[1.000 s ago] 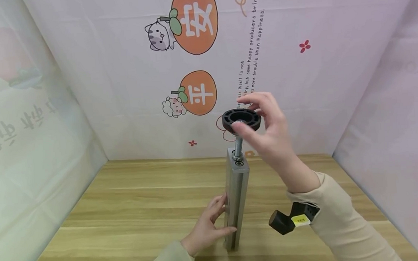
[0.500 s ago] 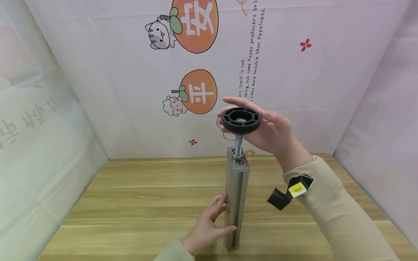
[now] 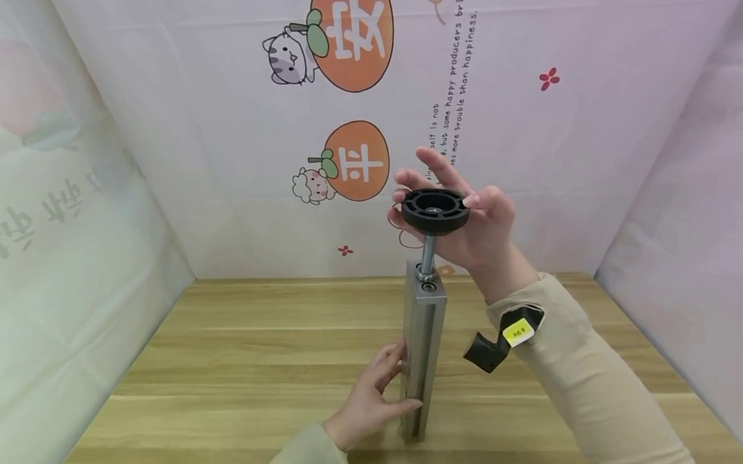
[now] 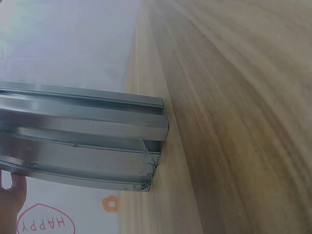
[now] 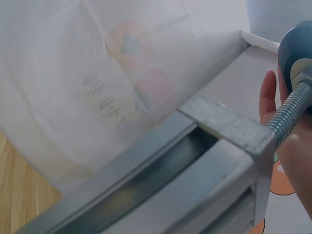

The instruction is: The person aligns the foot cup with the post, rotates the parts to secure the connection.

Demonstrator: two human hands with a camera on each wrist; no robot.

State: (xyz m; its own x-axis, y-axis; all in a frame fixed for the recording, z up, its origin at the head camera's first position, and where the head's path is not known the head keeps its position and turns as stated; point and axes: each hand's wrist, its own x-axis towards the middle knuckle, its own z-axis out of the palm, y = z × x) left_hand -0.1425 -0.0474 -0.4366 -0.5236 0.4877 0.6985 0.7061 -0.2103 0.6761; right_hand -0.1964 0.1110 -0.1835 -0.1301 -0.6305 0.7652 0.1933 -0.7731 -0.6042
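An aluminium profile [image 3: 420, 357] stands upright on the wooden table. A threaded rod [image 3: 429, 255] rises from its end plate and carries a round black levelling foot [image 3: 437, 222]. Low down, my left hand [image 3: 371, 404] grips the profile, thumb on the near side and fingers round the left. Around the levelling foot is my right hand [image 3: 488, 233], thumb on its right rim and fingers behind and left of it. In the left wrist view the profile's lower end [image 4: 87, 126] meets the table. The right wrist view shows the rod [image 5: 291, 116] close up beside the end plate [image 5: 229, 124].
The wooden tabletop [image 3: 227, 383] spreads around the profile. A printed white cloth [image 3: 227, 163] backs it, with more cloth walls at left [image 3: 42, 280] and right [image 3: 703, 226]. A black wrist mount [image 3: 522, 322] sits on the right sleeve.
My right hand has gone from reaching over the foot with its thumb in front to holding it from behind and right. My left hand keeps its place on the profile.
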